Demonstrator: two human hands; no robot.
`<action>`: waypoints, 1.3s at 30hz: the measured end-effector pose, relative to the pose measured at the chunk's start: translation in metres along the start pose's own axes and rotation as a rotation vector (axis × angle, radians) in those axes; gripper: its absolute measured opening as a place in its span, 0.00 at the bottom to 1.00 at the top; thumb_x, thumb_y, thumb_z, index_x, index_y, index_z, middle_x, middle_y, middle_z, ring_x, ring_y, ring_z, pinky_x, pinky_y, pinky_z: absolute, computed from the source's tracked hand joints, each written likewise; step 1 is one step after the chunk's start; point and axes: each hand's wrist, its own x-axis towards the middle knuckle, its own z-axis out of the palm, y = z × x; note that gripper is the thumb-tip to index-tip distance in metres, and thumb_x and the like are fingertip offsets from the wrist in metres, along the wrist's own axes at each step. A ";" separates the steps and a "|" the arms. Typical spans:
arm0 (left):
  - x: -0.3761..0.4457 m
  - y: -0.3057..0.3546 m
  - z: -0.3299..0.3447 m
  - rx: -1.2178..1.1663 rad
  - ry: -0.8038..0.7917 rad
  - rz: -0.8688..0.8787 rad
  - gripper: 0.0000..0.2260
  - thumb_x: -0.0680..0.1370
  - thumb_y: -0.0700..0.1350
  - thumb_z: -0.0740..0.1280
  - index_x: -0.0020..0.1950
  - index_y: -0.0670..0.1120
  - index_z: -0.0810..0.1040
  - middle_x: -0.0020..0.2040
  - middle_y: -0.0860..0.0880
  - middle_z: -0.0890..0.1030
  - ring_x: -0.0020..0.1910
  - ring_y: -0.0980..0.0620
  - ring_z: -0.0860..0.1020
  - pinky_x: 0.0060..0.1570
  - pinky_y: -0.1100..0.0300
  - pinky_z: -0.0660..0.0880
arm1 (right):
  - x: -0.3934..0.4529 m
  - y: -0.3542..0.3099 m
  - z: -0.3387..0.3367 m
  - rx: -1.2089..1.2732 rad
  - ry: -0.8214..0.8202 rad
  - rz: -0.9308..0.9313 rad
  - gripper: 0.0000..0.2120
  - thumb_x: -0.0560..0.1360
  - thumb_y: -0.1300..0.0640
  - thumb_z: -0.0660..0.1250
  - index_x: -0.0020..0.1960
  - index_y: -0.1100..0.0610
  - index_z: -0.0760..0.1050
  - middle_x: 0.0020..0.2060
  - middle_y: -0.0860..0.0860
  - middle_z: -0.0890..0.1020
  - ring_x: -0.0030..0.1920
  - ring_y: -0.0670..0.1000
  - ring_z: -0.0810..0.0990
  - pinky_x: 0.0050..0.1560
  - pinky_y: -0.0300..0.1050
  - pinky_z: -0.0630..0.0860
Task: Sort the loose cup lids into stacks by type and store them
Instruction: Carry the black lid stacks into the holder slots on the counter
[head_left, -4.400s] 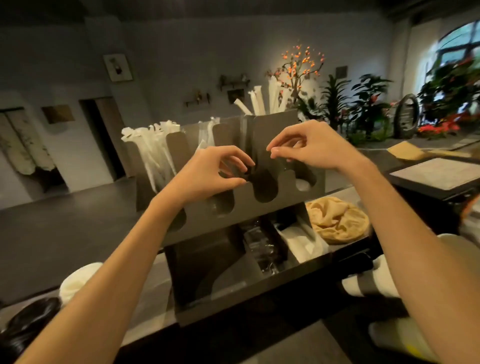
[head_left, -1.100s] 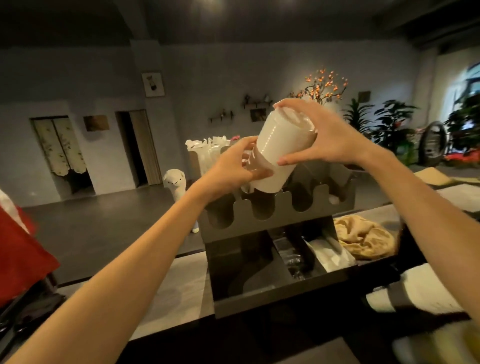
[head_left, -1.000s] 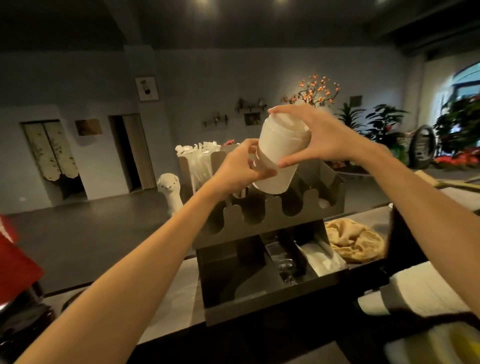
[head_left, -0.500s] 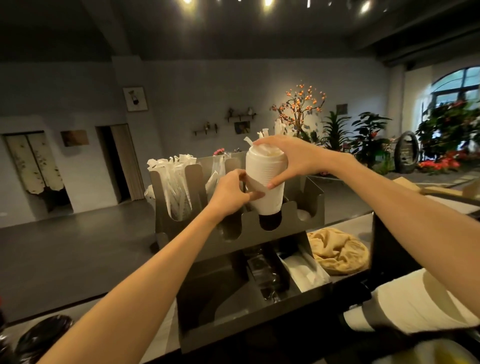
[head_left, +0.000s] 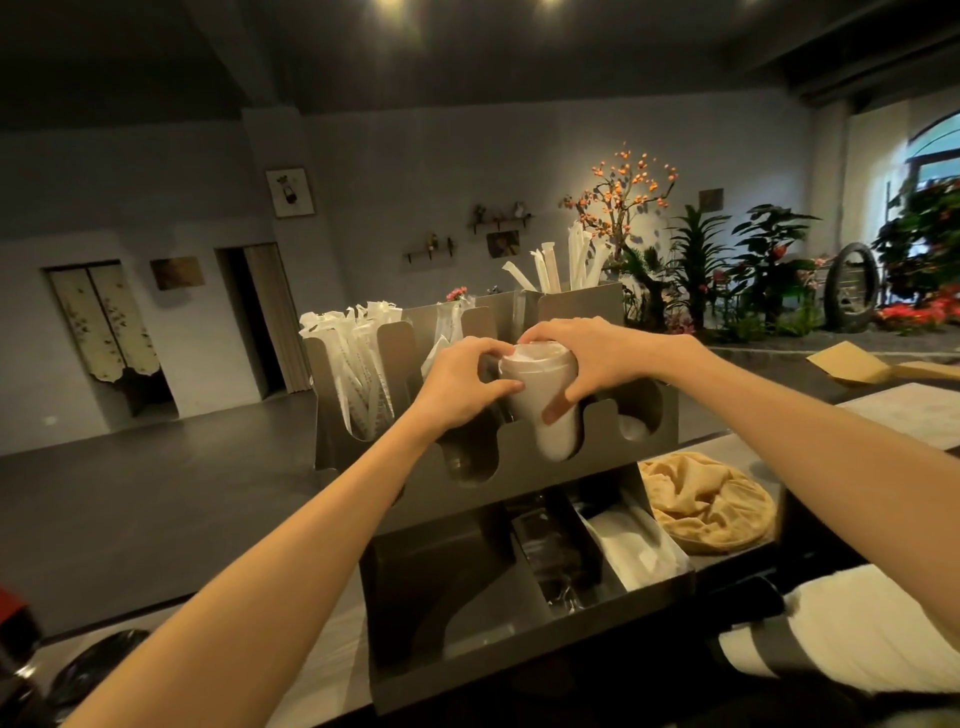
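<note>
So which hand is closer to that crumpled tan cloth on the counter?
Right. The right hand grips the lid stack on the side facing the cloth; the left hand holds its far side.

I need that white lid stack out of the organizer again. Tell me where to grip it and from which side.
Grip the white lid stack by its exposed upper sides, coming from above. Its lower end sits down in the slot of the organizer, so only the top stands clear; the left hand and right hand hold it there.
</note>
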 end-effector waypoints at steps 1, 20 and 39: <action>0.000 -0.001 0.000 -0.003 -0.010 0.001 0.21 0.77 0.44 0.76 0.69 0.46 0.79 0.64 0.47 0.80 0.57 0.55 0.76 0.55 0.66 0.73 | 0.000 -0.001 0.000 -0.050 0.017 0.009 0.47 0.62 0.30 0.79 0.75 0.46 0.66 0.67 0.45 0.75 0.65 0.50 0.73 0.70 0.55 0.68; -0.098 -0.016 -0.096 -0.158 0.082 -0.015 0.12 0.80 0.43 0.71 0.64 0.50 0.79 0.55 0.54 0.83 0.52 0.57 0.83 0.49 0.64 0.81 | -0.028 -0.142 0.010 0.466 0.510 -0.112 0.27 0.74 0.48 0.77 0.70 0.54 0.74 0.58 0.47 0.82 0.55 0.42 0.82 0.51 0.28 0.75; -0.384 -0.229 -0.165 0.145 0.169 -0.719 0.13 0.82 0.36 0.64 0.64 0.46 0.79 0.59 0.48 0.81 0.52 0.47 0.83 0.59 0.46 0.80 | 0.113 -0.396 0.259 0.474 -0.226 -0.359 0.38 0.73 0.46 0.78 0.77 0.53 0.67 0.73 0.51 0.70 0.70 0.53 0.73 0.71 0.47 0.72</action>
